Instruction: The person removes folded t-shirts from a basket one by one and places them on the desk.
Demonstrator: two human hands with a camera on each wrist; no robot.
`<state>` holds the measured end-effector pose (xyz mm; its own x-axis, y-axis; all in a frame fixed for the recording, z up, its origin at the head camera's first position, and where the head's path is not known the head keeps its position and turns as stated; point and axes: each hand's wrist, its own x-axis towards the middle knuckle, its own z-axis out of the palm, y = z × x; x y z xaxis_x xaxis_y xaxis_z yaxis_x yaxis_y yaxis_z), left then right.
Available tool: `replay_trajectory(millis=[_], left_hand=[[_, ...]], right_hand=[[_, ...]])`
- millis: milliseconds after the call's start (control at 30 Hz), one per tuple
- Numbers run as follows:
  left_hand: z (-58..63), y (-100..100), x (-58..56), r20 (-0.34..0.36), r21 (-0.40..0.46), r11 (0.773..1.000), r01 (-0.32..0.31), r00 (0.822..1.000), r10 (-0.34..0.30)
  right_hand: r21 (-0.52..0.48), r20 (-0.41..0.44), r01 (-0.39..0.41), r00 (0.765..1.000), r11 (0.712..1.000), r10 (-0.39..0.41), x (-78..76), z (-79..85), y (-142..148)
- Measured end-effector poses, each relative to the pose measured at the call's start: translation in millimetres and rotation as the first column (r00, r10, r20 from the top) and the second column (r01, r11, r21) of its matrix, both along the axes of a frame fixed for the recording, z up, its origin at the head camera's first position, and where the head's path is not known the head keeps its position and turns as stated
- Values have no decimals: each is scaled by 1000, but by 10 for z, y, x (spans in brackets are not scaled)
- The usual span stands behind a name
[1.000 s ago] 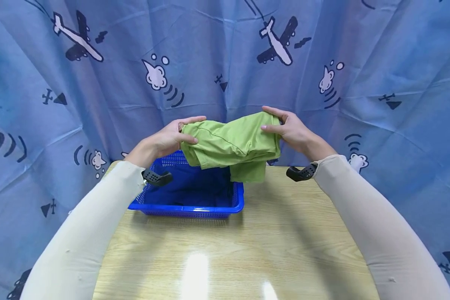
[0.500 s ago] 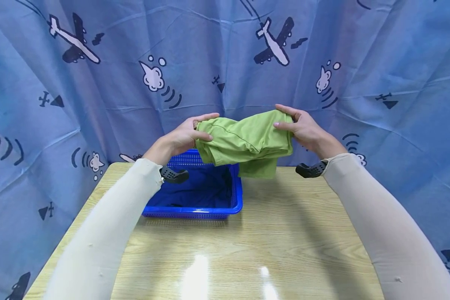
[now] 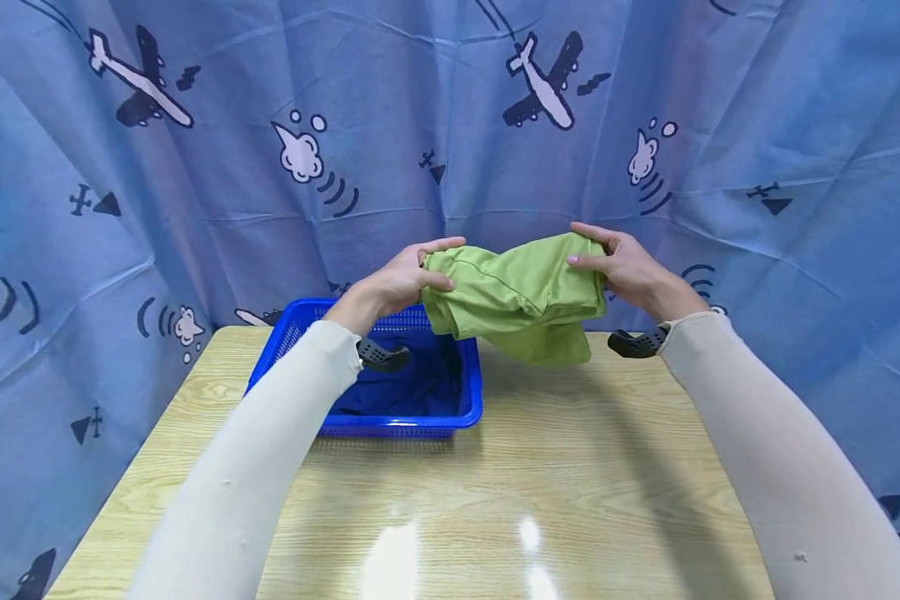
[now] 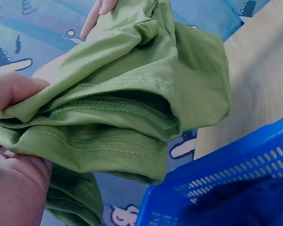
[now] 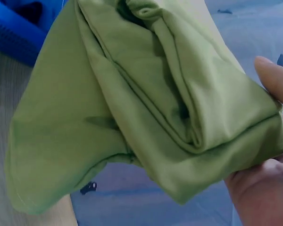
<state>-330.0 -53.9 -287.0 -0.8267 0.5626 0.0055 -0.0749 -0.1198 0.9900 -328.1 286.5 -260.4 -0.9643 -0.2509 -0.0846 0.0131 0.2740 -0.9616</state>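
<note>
Partly, green cloth (image 3: 521, 283) hides the right hand (image 3: 630, 265).

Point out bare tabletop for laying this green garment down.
The wooden table is bare between the blue plastic basket and right sleeve, and on the near side between both sleeves. Crowded: the basket, where dark blue cloth lies; left of it only a narrow strip shows, partly behind the left sleeve. The green garment is held aloft.

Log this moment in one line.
left hand: holds up green fabric garment; right hand: holds its other end; blue perforated plastic basket: on pale wooden table, dark blue cloth inside
</note>
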Motion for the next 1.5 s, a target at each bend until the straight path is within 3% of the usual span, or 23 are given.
replay_trajectory(millis=[433, 833, 1000, 1167, 1500], left_hand=[[-125, 266, -76, 7, -23, 1000, 5, 1000, -5], [-217, 525, -155, 7, -14, 999, -46, 999, 47], [-325, 639, -166, 6, -42, 995, -86, 996, 86], [-472, 785, -156, 16, -78, 994, -82, 996, 83], [-613, 975, -154, -32, -141, 986, -88, 996, 84]], right_hand=[[50, 15, 10, 1000, 999, -11, -89, -186, 164], [39, 25, 67, 997, 997, -68, -185, -329, 268], [136, 9, 84, 996, 987, -86, -210, -407, 350], [255, 16, 101, 994, 962, -109, -196, -558, 479], [271, 20, 132, 990, 954, -143, -168, -720, 610]])
